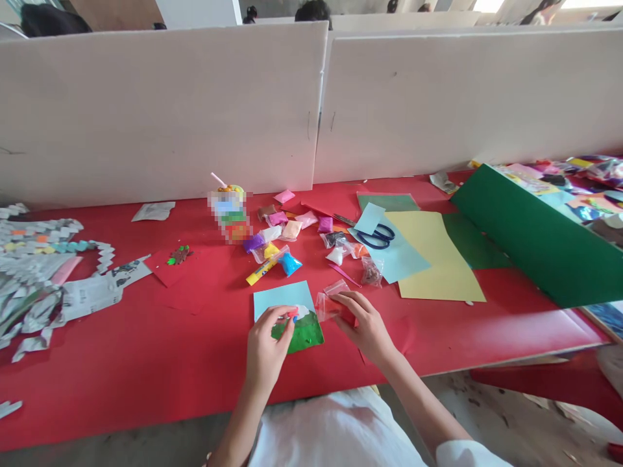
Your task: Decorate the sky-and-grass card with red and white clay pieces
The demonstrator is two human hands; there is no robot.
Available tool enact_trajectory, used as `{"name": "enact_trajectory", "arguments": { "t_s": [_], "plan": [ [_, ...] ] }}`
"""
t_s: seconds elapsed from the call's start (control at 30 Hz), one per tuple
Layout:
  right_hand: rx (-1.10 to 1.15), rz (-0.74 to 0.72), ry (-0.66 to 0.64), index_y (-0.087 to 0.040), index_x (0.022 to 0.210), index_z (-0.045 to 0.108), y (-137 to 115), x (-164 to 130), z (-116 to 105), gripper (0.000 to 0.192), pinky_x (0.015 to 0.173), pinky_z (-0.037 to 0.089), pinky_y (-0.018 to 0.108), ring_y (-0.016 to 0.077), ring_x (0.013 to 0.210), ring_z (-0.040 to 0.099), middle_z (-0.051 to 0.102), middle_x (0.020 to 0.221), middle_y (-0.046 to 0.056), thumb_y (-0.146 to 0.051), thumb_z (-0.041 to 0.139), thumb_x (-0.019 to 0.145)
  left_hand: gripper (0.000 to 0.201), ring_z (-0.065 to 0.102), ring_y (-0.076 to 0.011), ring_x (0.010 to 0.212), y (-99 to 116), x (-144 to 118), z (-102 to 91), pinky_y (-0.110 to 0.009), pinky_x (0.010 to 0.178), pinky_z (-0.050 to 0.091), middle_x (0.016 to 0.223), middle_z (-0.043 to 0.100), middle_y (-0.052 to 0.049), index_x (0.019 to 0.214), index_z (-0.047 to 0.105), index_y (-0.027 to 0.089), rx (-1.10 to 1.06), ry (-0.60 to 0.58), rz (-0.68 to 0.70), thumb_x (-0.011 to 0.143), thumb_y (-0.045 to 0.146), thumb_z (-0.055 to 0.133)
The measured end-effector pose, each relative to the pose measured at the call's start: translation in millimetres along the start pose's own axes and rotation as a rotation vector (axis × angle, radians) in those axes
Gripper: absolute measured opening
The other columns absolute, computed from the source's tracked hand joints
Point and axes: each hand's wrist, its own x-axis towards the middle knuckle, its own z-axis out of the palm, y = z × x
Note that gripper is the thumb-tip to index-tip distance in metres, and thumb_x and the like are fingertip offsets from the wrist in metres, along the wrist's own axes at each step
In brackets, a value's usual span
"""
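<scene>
The left hand [265, 344] pinches a small red bit [293, 314], seemingly soft clay, over a pale-blue card [282, 297] with glossy green. The right hand [366, 324], fingers curled, grips a crinkly clear bag [327, 303]. Red table covering [146, 350], white partitions [160, 110] behind.

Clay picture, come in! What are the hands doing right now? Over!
Left hand pinching red clay bit over clay picture card. Right hand on clear plastic bag. Clay packets and glue stick just behind.

No legible text, label or number on anything in view.
</scene>
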Motion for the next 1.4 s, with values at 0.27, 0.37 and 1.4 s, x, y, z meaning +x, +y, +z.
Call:
{"name": "enact_trajectory", "arguments": {
  "t_s": [0.27, 0.37, 1.4],
  "plan": [
    [0.020, -0.107, -0.054, -0.028, 0.130, 0.051, -13.5, -3.6, 4.7, 0.038, 0.079, 0.057, 0.035, 0.0215, 0.097, 0.064, 0.063, 0.108, 0.010, -0.020, 0.052, 0.093, 0.013, 0.069, -0.0164, 0.079, 6.9, 2.9, 18.4, -0.028, 0.071, 0.057, 0.086, 0.072, -0.003, 0.091, 0.067, 0.021, 0.249, -0.047, 0.241, 0.087, 0.017, 0.055],
    [0.016, -0.109, -0.068, -0.030, 0.131, 0.051, -10.8, -5.6, 4.3, 0.039, 0.080, 0.057, 0.036, 0.0215, 0.097, 0.064, 0.063, 0.109, 0.009, -0.020, 0.050, 0.094, 0.013, 0.067, -0.0154, 0.073, 2.6, 5.6, 12.1, -0.026, 0.066, 0.055, 0.079, 0.070, -0.002, 0.085, 0.065, 0.021, 0.294, -0.046, 0.231, 0.086, 0.016, 0.054],
    [1.482, 0.770, 0.129, -0.026, 0.127, 0.058, -55.9, 35.5, 24.9, 0.056, 0.113, 0.036, 0.049, 0.0243, 0.136, 0.045, 0.055, 0.140, 0.007, -0.060, 0.033, 0.090, 0.023, 0.067, -0.0184, 0.092, 47.7, -7.8, 46.9, -0.037, 0.086, 0.052, 0.097, 0.075, -0.002, 0.108, 0.067, 0.023, 0.231, 0.036, 0.424, 0.094, 0.018, 0.050]
  ]
}}
